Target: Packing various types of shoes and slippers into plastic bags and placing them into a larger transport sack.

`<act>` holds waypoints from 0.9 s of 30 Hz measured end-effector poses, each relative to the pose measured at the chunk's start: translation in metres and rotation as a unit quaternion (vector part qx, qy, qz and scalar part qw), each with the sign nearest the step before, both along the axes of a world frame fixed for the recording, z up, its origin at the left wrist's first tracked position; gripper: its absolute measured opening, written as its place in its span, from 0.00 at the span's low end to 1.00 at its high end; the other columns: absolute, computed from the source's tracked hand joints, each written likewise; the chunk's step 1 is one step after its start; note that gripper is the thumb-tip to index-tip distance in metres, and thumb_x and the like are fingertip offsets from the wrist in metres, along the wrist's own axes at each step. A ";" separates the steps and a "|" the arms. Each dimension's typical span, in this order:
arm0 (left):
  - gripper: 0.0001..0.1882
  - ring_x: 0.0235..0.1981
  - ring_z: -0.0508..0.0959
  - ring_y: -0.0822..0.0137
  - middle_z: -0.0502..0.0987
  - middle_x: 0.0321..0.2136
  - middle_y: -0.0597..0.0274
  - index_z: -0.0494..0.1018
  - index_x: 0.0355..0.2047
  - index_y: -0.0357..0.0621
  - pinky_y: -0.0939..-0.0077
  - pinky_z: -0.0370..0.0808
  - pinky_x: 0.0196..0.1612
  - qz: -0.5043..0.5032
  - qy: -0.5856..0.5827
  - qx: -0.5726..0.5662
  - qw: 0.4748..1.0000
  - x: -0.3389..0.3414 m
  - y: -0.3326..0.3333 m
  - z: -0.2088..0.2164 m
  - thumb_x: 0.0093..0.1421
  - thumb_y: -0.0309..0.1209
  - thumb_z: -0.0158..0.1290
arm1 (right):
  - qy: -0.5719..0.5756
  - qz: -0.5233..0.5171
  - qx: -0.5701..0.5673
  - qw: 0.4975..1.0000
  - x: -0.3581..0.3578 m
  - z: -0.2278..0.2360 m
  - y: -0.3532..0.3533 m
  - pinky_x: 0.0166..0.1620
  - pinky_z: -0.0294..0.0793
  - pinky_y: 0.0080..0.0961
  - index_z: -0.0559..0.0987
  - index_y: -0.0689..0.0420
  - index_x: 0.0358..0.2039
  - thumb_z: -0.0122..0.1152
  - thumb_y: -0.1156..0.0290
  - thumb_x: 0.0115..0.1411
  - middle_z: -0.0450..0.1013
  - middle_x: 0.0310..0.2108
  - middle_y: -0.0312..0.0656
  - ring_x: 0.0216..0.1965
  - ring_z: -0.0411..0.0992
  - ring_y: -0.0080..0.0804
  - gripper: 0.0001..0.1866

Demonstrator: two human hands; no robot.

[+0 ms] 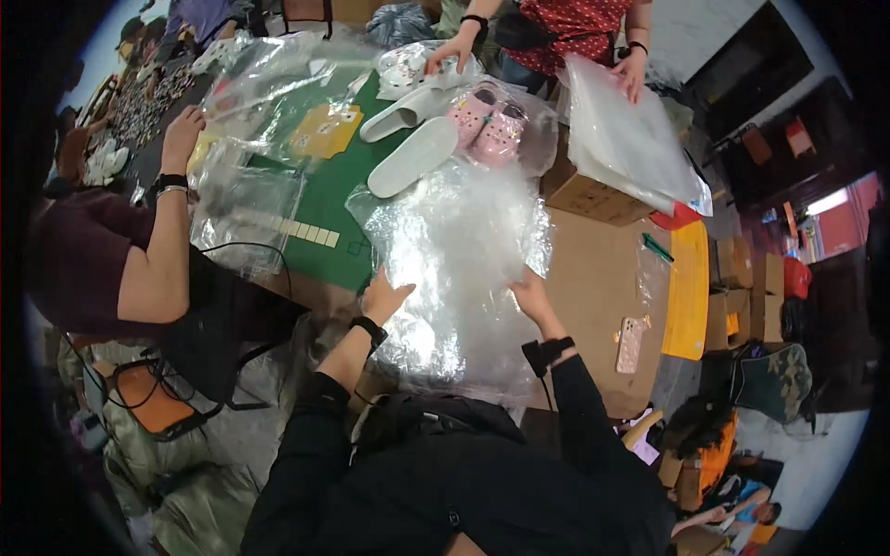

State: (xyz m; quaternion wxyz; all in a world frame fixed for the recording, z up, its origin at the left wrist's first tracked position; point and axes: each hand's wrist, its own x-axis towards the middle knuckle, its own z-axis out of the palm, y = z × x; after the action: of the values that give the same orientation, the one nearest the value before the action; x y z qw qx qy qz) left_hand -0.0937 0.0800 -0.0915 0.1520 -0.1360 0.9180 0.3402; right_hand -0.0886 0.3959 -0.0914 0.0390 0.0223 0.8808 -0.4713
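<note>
Plastic (454,296), clear, creased: we find it spread at the surface's (584,306) near edge, around the middle. Left hand (385,298): at the plastic's left side, thumb laid over it. Right hand (532,296): at its right side, thumb inward; whether either grips, we cannot tell. Slides (419,165), white, two: by the plastic's far end. Clogs (501,141), pink, bagged: toward the far edge. Mat (320,208), green: left of the plastic. Box (593,193), clear bags (616,125) on top: toward the far right corner. Phone (631,346), pink: near the right edge.
</note>
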 end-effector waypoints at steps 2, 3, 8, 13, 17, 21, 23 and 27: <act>0.45 0.51 0.66 0.46 0.65 0.49 0.40 0.53 0.56 0.31 0.59 0.64 0.52 -0.006 -0.013 -0.031 0.999 0.010 -0.004 0.005 0.47 0.49 0.59 | -0.006 -0.009 -0.028 1.000 0.015 0.017 0.005 0.44 0.70 0.26 0.70 0.65 0.45 0.53 0.81 0.52 0.74 0.38 0.45 0.39 0.71 0.31 0.18; 0.45 0.51 0.66 0.46 0.65 0.49 0.40 0.53 0.56 0.31 0.59 0.63 0.52 -0.032 0.047 -0.045 0.997 0.016 -0.007 -0.009 0.48 0.49 0.58 | -0.025 -0.029 -0.089 0.995 0.022 0.028 0.007 0.44 0.70 0.25 0.71 0.65 0.45 0.54 0.80 0.53 0.74 0.37 0.44 0.39 0.71 0.30 0.16; 0.48 0.59 0.56 0.48 0.54 0.57 0.39 0.47 0.59 0.33 0.61 0.55 0.59 -0.063 0.196 0.185 0.961 0.012 0.007 -0.005 0.49 0.49 0.57 | -0.106 -0.082 -0.156 0.979 0.045 0.092 0.063 0.44 0.70 0.24 0.71 0.66 0.43 0.54 0.83 0.52 0.73 0.39 0.41 0.39 0.70 0.27 0.16; 0.55 0.63 0.49 0.57 0.44 0.62 0.45 0.31 0.62 0.39 0.69 0.50 0.61 -0.124 -0.021 0.406 0.905 -0.015 0.030 0.055 0.49 0.42 0.60 | -0.077 -0.152 -0.195 0.966 0.052 0.125 0.076 0.46 0.68 0.24 0.72 0.66 0.43 0.59 0.80 0.50 0.72 0.38 0.42 0.41 0.69 0.28 0.17; 0.53 0.61 0.54 0.61 0.49 0.61 0.47 0.34 0.62 0.38 0.70 0.54 0.60 -0.193 -0.036 0.545 0.815 -0.008 0.064 0.064 0.49 0.39 0.59 | -0.131 -0.224 -0.297 0.919 0.073 0.080 0.146 0.48 0.65 0.25 0.70 0.66 0.45 0.63 0.77 0.47 0.70 0.41 0.47 0.43 0.68 0.34 0.23; 0.45 0.53 0.64 0.64 0.60 0.56 0.51 0.43 0.61 0.36 0.71 0.61 0.55 -0.228 -0.094 0.516 0.820 0.007 0.093 0.068 0.49 0.32 0.57 | -0.152 -0.289 -0.312 0.892 0.108 0.063 0.166 0.49 0.63 0.29 0.72 0.66 0.42 0.66 0.72 0.44 0.71 0.39 0.43 0.43 0.67 0.34 0.24; 0.39 0.46 0.71 0.65 0.64 0.53 0.52 0.49 0.60 0.35 0.72 0.65 0.52 -0.253 -0.039 0.446 0.858 0.018 0.095 0.050 0.51 0.28 0.56 | -0.164 -0.289 -0.265 0.905 0.108 0.122 0.096 0.48 0.63 0.27 0.77 0.64 0.34 0.66 0.70 0.44 0.72 0.33 0.36 0.41 0.67 0.31 0.16; 0.38 0.43 0.73 0.63 0.69 0.48 0.46 0.50 0.59 0.34 0.71 0.66 0.51 -0.314 -0.094 0.448 0.832 0.038 0.101 0.105 0.51 0.31 0.55 | -0.153 -0.213 -0.044 0.964 0.125 0.112 0.098 0.40 0.68 0.21 0.76 0.64 0.34 0.63 0.78 0.47 0.72 0.30 0.37 0.35 0.69 0.27 0.11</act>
State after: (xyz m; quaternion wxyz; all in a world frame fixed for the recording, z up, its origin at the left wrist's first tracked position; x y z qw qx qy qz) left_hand -0.0555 0.1812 0.0135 0.3805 0.2110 0.6395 0.6338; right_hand 0.0368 0.4936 0.0201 0.0736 0.2794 0.8178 -0.4977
